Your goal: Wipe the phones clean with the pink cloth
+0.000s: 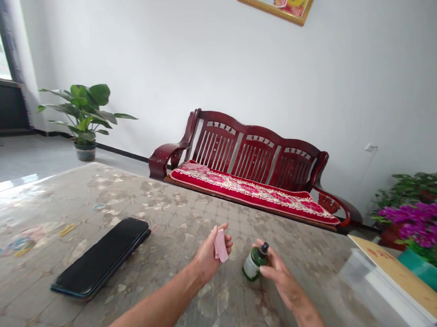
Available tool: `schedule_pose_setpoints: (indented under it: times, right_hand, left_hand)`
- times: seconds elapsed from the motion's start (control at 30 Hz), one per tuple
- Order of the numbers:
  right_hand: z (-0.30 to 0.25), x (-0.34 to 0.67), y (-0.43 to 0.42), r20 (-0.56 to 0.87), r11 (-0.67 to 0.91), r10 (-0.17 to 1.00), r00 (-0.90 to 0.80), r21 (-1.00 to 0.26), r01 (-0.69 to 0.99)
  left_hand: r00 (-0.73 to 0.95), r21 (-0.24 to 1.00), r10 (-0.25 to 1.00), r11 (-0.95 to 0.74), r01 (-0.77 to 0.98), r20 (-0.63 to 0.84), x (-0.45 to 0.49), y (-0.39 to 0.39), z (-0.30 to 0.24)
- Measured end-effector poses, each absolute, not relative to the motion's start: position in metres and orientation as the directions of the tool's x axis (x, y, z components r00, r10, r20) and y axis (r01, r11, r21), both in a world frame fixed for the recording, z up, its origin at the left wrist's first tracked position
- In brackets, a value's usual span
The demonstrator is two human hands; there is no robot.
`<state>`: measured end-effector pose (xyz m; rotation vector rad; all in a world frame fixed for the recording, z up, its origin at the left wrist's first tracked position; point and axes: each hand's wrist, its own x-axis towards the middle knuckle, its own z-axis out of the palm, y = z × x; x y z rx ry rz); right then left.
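Observation:
My left hand (213,249) is closed around a small folded pink cloth (221,246), held just above the table, palm turned up. To its right is a green bottle (254,264) with a black pump-style top and a pale label, slightly tilted in view. The fingers of my right hand (276,271) curl round the far side of this bottle, with the thumb against its near side. I cannot tell whether its base rests on the table.
The table (166,288) has a patterned, glossy cover. On the left lie a black tablet-like device (101,260) and several coloured bands (23,243). At the right edge stands a clear plastic box (373,291) near purple flowers (418,222). Beyond is a wooden bench (256,156).

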<state>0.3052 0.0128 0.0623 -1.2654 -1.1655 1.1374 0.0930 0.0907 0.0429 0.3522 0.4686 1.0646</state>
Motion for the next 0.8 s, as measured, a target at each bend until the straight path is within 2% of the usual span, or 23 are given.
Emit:
schedule_pose_setpoints:
  times: [0.17,0.37,0.53,0.6,0.73,0.8]
  right_hand:
    - [0.083,0.305,0.035,0.038,0.052,0.929,0.369,-0.998,-0.027]
    - [0.089,0.281,0.058,0.135,0.128,0.954,0.270,-0.991,0.041]
    - [0.075,0.257,0.059,0.164,0.128,0.889,0.427,-0.985,0.114]
    - [0.073,0.251,0.058,0.151,0.121,0.858,0.491,-0.988,0.093]
    - [0.078,0.248,0.056,0.064,0.100,0.862,0.503,-0.994,-0.045]
    - [0.081,0.251,0.056,0.044,0.082,0.857,0.514,-0.995,-0.052]
  left_hand:
    - [0.313,0.582,0.944,0.312,-0.751,-0.102,0.102,0.078,0.048]
    - [0.217,0.683,0.974,0.201,-0.703,-0.064,0.110,0.067,0.061]
    - [0.177,0.717,0.984,0.138,-0.683,-0.021,0.111,0.073,0.073]
    - [0.168,0.713,0.986,0.126,-0.689,-0.012,0.112,0.076,0.074]
    - [0.151,0.694,0.988,0.124,-0.710,-0.022,0.118,0.078,0.067]
    - [0.150,0.688,0.988,0.135,-0.713,-0.038,0.121,0.077,0.062]
